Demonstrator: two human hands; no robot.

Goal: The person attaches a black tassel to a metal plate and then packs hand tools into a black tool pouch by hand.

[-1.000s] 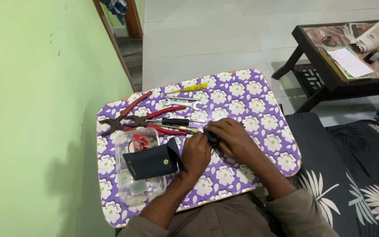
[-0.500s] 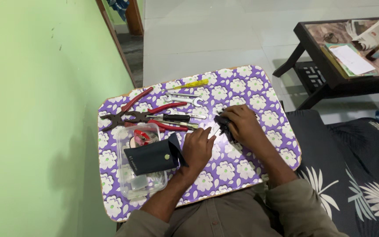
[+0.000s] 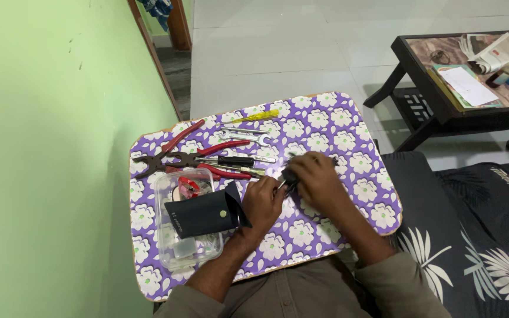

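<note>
Purple floral tray-table (image 3: 349, 126), tiled floor beyond | left hand (image 3: 261, 203), right hand (image 3: 316, 179) both curled around small dark part (image 3: 290, 176) | red-handled pliers (image 3: 207, 154), clear plastic box (image 3: 169, 235) left of them.

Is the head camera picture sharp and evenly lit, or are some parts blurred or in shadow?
Head view: soft, even daylight with no strong glare; the tools and floral board are sharp; the right hand and the small dark object it holds are slightly motion-blurred; the left hand casts only a faint shadow.
</note>
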